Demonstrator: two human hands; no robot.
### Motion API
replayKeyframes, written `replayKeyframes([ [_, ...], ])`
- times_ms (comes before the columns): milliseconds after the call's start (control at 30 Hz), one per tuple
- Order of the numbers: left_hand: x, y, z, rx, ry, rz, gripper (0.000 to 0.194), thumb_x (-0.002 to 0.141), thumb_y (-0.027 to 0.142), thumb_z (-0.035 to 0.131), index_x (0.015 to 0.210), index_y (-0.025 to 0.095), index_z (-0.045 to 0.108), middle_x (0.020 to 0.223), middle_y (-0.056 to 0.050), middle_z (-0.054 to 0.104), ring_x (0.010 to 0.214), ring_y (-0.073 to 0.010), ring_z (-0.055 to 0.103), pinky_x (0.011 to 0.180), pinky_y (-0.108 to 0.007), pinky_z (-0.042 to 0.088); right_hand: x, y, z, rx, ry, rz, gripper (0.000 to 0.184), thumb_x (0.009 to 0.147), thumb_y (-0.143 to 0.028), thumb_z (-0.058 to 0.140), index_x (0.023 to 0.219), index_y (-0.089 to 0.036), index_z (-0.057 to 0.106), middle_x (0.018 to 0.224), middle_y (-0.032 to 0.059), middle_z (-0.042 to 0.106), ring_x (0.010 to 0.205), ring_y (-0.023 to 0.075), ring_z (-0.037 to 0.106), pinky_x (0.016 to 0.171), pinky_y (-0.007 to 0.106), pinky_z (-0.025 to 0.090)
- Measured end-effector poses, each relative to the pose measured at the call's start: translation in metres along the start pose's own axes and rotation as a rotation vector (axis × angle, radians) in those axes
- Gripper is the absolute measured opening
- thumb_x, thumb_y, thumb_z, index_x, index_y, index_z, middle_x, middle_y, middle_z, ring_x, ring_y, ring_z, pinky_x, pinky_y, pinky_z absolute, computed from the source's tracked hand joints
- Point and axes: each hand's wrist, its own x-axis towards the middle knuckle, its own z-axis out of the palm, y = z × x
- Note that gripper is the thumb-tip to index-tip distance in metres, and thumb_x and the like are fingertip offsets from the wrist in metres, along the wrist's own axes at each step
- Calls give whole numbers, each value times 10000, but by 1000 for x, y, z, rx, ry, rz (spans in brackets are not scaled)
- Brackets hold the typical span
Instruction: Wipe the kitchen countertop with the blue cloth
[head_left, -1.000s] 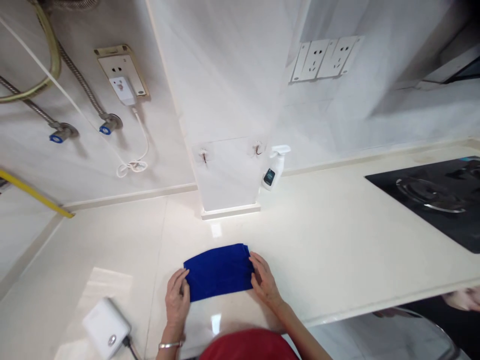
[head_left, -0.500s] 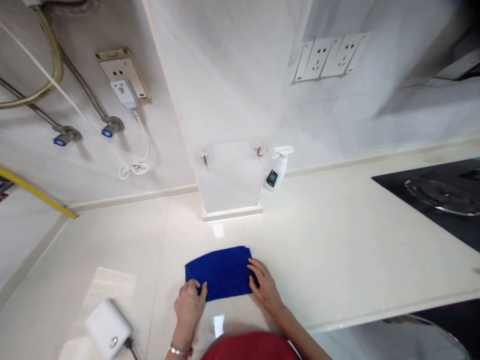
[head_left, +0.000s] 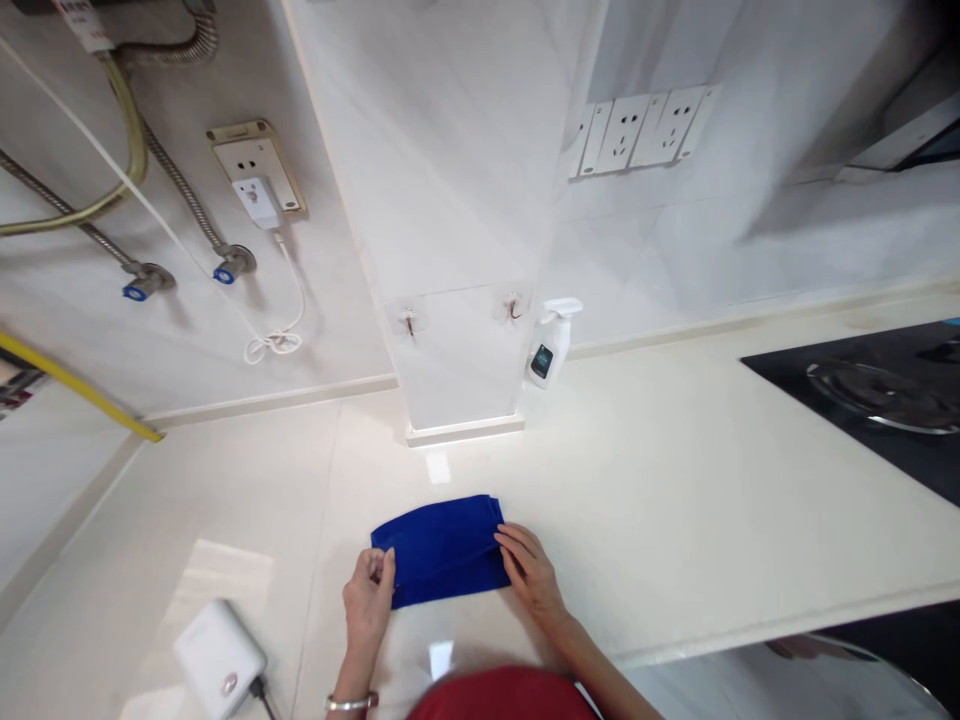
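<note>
A folded blue cloth (head_left: 446, 550) lies flat on the pale countertop, wider than it is deep. At its left edge is my left hand (head_left: 367, 592), with fingers curled and thumb and fingertips pinching the cloth's side. My right hand (head_left: 531, 572) grips the opposite edge, its fingers bent over the cloth's right side and the thumb below them. A slanting fold line crosses the cloth near its front right part. The fingertips partly hide both side edges.
Behind the cloth stands a white pillar (head_left: 454, 360) with two hooks. A white spray bottle (head_left: 551, 342) is beside it. The black stove (head_left: 885, 390) is at the right, and a white box with a cable (head_left: 219, 658) at the front left.
My left hand has shifted slightly left and back, from the cloth's lower left part to its side edge. My right hand stays at the right edge. The view has tilted a little.
</note>
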Motion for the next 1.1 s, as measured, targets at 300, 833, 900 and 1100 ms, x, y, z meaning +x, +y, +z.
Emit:
replayKeyframes([
  [300, -8, -27, -19, 42, -116, -16, 252, 785, 445, 561, 934, 244, 593, 515, 74, 540, 525, -163, 577, 600, -303, 494, -13, -6, -29, -128, -132, -205, 409, 879, -119, 539, 1242, -281, 633, 1162, 49, 739, 1125, 196, 665, 953, 438, 624],
  [833, 4, -19, 80, 658, 66, 747, 568, 957, 298, 416, 1510, 171, 380, 1569, -143, 441, 1488, -321, 355, 1176, -578, 410, 48, -59, 51, -354, -495, -190, 609, 952, -290, 407, 1544, -235, 271, 1627, 41, 343, 1523, 248, 279, 1246, 513, 343],
  [900, 2, -24, 82, 701, 53, 757, 608, 961, 288, 404, 1549, 177, 296, 1604, -141, 380, 1510, -318, 306, 1186, -577, 395, 43, -55, 53, -356, -515, -170, 625, 954, -296, 400, 1554, -246, 231, 1651, 24, 285, 1540, 248, 234, 1260, 517, 312],
  [1100, 21, -15, 79, 702, -24, 758, 621, 967, 294, 380, 1562, 168, 252, 1643, -135, 293, 1539, -307, 229, 1219, -576, 340, 54, -46, 56, -340, -508, -112, 602, 951, -287, 389, 1541, -242, 276, 1656, 31, 279, 1547, 248, 211, 1274, 530, 256],
])
